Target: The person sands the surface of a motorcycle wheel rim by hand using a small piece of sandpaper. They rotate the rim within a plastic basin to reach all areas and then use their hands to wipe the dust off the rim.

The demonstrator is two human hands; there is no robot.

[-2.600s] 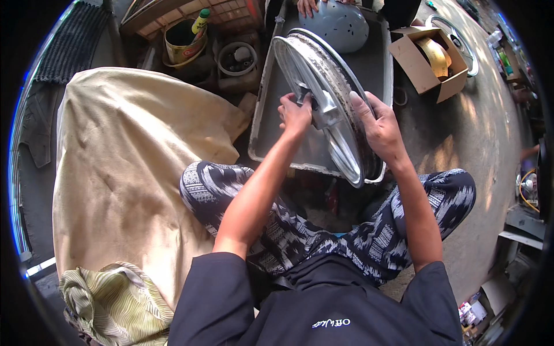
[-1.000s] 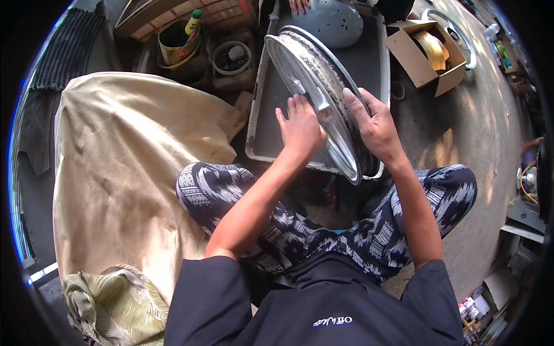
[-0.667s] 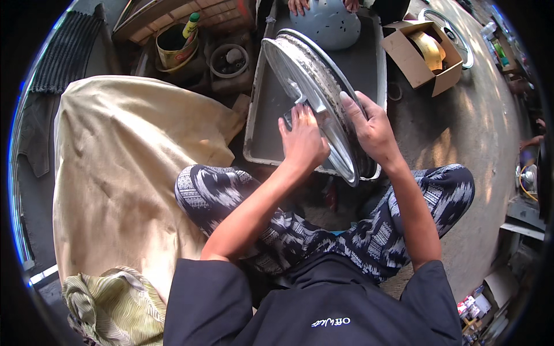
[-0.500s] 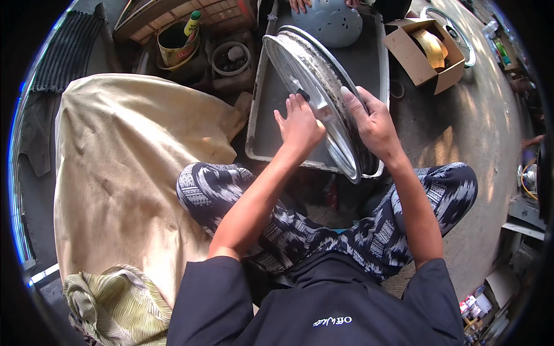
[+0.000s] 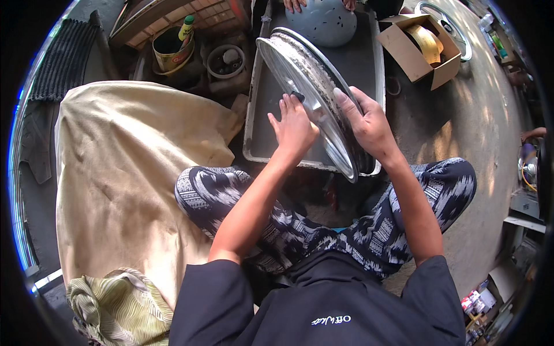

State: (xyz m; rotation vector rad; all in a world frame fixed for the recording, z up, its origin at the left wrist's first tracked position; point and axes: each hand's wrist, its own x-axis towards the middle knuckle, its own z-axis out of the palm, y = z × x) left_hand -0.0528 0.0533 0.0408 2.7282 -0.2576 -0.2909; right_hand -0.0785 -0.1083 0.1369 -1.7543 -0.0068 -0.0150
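A silver motorcycle wheel rim (image 5: 291, 49), grimy white and dark along its channel, leans at a slant above a shallow grey tray (image 5: 381, 69). My right hand (image 5: 372, 127) grips its right edge, thumb on the near side and fingers wrapped behind. Inside the rim, my left hand (image 5: 295, 134) reaches to the spoke and hub area. Its fingertips press a small black piece (image 5: 298, 97), perhaps sandpaper, against the metal; the thumb is apart. Most of the black piece is hidden under the fingers. Greyish residue whitens my right thumb.
Across the tray, another person's hands (image 5: 294, 5) hold a grey helmet with holes (image 5: 323, 24). An open cardboard box (image 5: 407, 55) stands right, beside another wheel rim (image 5: 464, 46). Left are a can (image 5: 173, 60), a bucket (image 5: 226, 60) and a beige cloth cover (image 5: 133, 150).
The whole view has shifted slightly. My left hand has moved a little up and left along the rim, still pressing the black piece. My right hand keeps its grip.
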